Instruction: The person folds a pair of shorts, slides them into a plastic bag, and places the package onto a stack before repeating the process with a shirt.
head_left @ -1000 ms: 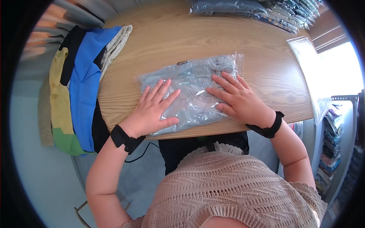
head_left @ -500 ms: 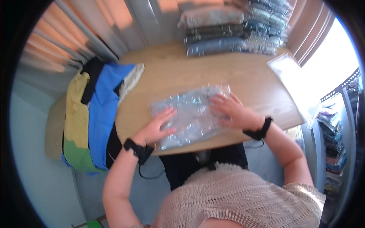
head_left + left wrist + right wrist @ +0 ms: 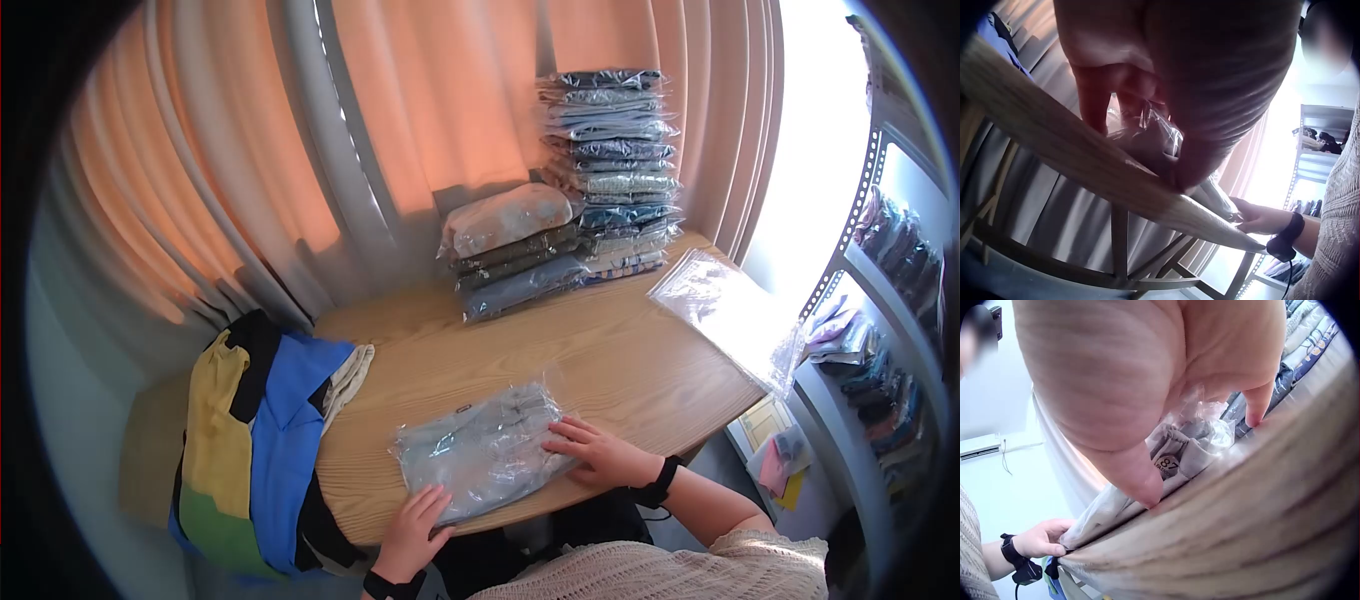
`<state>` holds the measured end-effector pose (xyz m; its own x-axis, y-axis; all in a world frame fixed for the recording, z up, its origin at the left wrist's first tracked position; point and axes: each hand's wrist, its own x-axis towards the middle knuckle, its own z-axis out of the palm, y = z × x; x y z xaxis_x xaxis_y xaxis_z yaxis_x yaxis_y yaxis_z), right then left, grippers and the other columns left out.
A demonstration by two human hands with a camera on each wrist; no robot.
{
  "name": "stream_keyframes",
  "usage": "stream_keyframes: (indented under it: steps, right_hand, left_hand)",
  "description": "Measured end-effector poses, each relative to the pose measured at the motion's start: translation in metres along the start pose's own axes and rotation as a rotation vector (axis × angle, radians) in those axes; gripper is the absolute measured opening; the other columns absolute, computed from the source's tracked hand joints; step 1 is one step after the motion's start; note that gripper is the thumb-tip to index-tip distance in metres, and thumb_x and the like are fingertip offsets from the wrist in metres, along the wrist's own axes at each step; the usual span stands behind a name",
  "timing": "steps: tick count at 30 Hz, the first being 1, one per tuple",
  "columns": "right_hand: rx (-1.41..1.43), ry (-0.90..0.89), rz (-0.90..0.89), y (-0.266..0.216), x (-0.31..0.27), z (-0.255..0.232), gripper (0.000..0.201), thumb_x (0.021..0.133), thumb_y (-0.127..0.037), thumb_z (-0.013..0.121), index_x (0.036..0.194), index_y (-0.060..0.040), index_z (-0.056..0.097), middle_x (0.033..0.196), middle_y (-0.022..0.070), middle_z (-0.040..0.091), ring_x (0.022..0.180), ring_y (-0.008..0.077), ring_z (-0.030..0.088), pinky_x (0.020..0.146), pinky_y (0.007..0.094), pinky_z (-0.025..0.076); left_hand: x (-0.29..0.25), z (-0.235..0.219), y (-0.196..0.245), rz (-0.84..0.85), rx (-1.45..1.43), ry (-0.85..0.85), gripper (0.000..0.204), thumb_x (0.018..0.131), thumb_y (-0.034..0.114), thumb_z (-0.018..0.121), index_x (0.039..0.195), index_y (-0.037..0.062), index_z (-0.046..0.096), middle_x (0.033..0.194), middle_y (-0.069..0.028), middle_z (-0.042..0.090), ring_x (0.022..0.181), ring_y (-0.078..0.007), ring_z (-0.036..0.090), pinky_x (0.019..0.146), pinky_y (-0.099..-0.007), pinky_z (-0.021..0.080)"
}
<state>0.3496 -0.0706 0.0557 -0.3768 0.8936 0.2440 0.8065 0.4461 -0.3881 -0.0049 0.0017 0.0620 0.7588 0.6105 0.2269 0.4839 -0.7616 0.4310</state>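
Note:
A light grey-blue folded garment in a clear plastic bag (image 3: 480, 450) lies flat near the table's front edge in the head view. My left hand (image 3: 408, 538) rests at its near left corner, fingertips on the plastic and thumb by the table edge. At the opposite end, my right hand (image 3: 605, 460) lays its relaxed fingers over the bag's right side. From the right wrist, a round printed label (image 3: 1166, 464) shows on the garment beneath the palm, with thumb and a fingertip touching down around the package. Both wrists wear black bands.
Yellow, blue, green and black clothes (image 3: 270, 440) hang over the table's left end. Bagged garments stand in a tall stack (image 3: 620, 170) and a lower stack (image 3: 520, 250) at the back. Clear empty bags (image 3: 725, 310) lie at the right edge, beside shelves (image 3: 890, 310) of packaged clothes.
The head view has tilted up, bringing the stacks and curtains fully into sight. The left hand has slid from the bag's middle to its near left corner; the right hand has moved toward its right edge.

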Motion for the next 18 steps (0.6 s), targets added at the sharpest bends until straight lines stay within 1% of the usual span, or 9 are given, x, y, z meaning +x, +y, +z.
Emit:
stream_keyframes:
  steps: [4,7,9,10,11,13,14,16,18]
  right_hand:
    - [0.001,-0.015,0.014,0.000,-0.001,-0.001,0.068,0.076,-0.012,0.063,0.138,-0.0148,0.037,0.144,0.0152,0.033,0.135,0.0355,0.027,0.110,0.0438,0.029]
    - [0.070,0.036,0.026,0.000,-0.002,-0.001,0.066,0.075,-0.011,0.065,0.136,-0.0105,0.040,0.143,0.0170,0.034,0.132,0.0372,0.031,0.109,0.0425,0.030]
    - [0.182,-0.002,0.079,-0.001,-0.001,-0.008,0.069,0.075,-0.014,0.067,0.137,-0.0091,0.037,0.144,0.0176,0.033,0.130,0.0366,0.036,0.107,0.0406,0.033]
    - [0.209,-0.063,0.152,-0.006,-0.002,-0.016,0.072,0.073,-0.014,0.069,0.138,-0.0086,0.036,0.144,0.0181,0.033,0.127,0.0355,0.039,0.105,0.0396,0.035]
    - [0.230,-0.077,0.159,-0.011,-0.003,-0.025,0.072,0.073,-0.014,0.069,0.138,-0.0086,0.036,0.144,0.0181,0.033,0.127,0.0355,0.039,0.105,0.0396,0.035]
    - [0.241,-0.072,0.075,-0.018,-0.002,-0.042,0.076,0.071,-0.013,0.071,0.139,-0.0095,0.035,0.140,0.0170,0.039,0.125,0.0334,0.042,0.103,0.0391,0.036]
    - [0.267,-0.092,0.079,-0.019,-0.001,-0.046,0.076,0.071,-0.013,0.071,0.139,-0.0095,0.035,0.140,0.0170,0.039,0.125,0.0334,0.042,0.103,0.0391,0.036]
    - [0.558,-0.029,0.135,-0.016,0.002,-0.053,0.077,0.069,-0.011,0.074,0.137,-0.0105,0.038,0.134,0.0152,0.046,0.120,0.0308,0.046,0.102,0.0374,0.038]
    - [0.498,-0.024,0.125,-0.011,0.012,-0.054,0.076,0.069,-0.009,0.074,0.136,-0.0101,0.041,0.135,0.0132,0.046,0.121,0.0296,0.046,0.102,0.0360,0.038]
  left_hand:
    - [0.002,0.004,-0.009,0.014,-0.003,-0.012,0.050,0.075,0.010,0.068,0.123,0.0064,0.054,0.131,-0.0118,0.051,0.124,-0.0304,0.045,0.102,-0.0380,0.038]
    - [0.005,0.009,-0.017,0.030,-0.022,0.076,0.039,0.079,0.009,0.062,0.118,0.0043,0.056,0.124,-0.0122,0.055,0.118,-0.0307,0.049,0.097,-0.0378,0.042]
    - [0.010,0.005,-0.019,-0.012,-0.067,0.098,0.032,0.082,0.009,0.058,0.114,0.0056,0.057,0.115,-0.0126,0.060,0.107,-0.0314,0.056,0.089,-0.0383,0.047]
    - [0.012,0.000,-0.015,-0.051,-0.073,0.136,0.023,0.085,0.011,0.056,0.106,0.0042,0.060,0.099,-0.0138,0.065,0.091,-0.0331,0.062,0.076,-0.0388,0.050]
    - [0.015,-0.009,-0.010,-0.070,-0.078,0.117,0.023,0.085,0.011,0.056,0.106,0.0042,0.060,0.099,-0.0138,0.065,0.091,-0.0331,0.062,0.076,-0.0388,0.050]
    - [0.017,-0.030,-0.001,-0.239,-0.131,0.010,0.018,0.087,0.013,0.055,0.099,0.0017,0.061,0.085,-0.0159,0.065,0.077,-0.0336,0.063,0.067,-0.0373,0.049]
    - [0.016,-0.039,0.001,-0.265,-0.137,-0.009,0.018,0.087,0.013,0.055,0.099,0.0017,0.061,0.085,-0.0159,0.065,0.077,-0.0336,0.063,0.067,-0.0373,0.049]
    - [0.014,-0.053,0.001,-0.218,-0.289,0.088,0.020,0.090,0.016,0.053,0.096,-0.0017,0.061,0.074,-0.0170,0.061,0.068,-0.0289,0.061,0.062,-0.0341,0.046]
    - [0.011,-0.061,-0.004,-0.230,-0.329,0.107,0.021,0.091,0.016,0.052,0.097,-0.0020,0.060,0.072,-0.0161,0.059,0.065,-0.0255,0.059,0.061,-0.0326,0.045]
